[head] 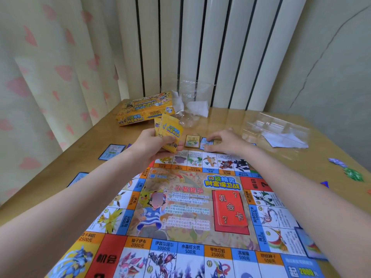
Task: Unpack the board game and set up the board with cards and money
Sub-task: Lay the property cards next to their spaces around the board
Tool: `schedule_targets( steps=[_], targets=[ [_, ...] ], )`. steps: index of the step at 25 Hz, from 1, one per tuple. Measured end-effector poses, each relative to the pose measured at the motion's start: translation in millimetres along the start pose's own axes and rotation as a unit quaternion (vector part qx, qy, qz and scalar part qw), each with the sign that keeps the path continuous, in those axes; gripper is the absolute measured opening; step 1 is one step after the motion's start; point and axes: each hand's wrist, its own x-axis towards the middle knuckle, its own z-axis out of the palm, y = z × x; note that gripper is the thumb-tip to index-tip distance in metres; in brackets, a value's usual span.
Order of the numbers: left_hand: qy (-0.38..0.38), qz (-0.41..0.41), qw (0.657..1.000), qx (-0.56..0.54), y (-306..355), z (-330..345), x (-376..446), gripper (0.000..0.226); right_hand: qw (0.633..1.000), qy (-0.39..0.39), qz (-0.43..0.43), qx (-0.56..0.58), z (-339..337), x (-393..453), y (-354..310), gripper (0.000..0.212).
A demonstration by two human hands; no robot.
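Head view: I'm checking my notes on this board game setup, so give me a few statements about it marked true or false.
1. The left hand holds a stack of yellow-backed cards. True.
2. The board is still folded. False: it lies open on the table.
3. The right hand pinches a blue card beyond the board's far edge. True.
4. The yellow game box sits on the board. False: it lies on the table beyond it.

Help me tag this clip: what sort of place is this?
Probably a room at home: a heart-print curtain, a white radiator against the wall, and a wooden table bearing a game board.
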Motion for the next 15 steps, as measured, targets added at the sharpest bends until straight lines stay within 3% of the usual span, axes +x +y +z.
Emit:
schedule_targets(
  steps=[12, 15],
  targets=[
    [-0.01, -0.006, 1.0, 0.009, -4, 5, -6, 0.013, 0.998, -0.056, -0.016, 0.028, -3, -3, 8, 0.036],
    [-0.012, -0.007, 1.0, 0.015, -5, 5, -6, 0.012, 0.997, -0.01, -0.028, 0.067, -1, -2, 11, 0.028]
  ],
)
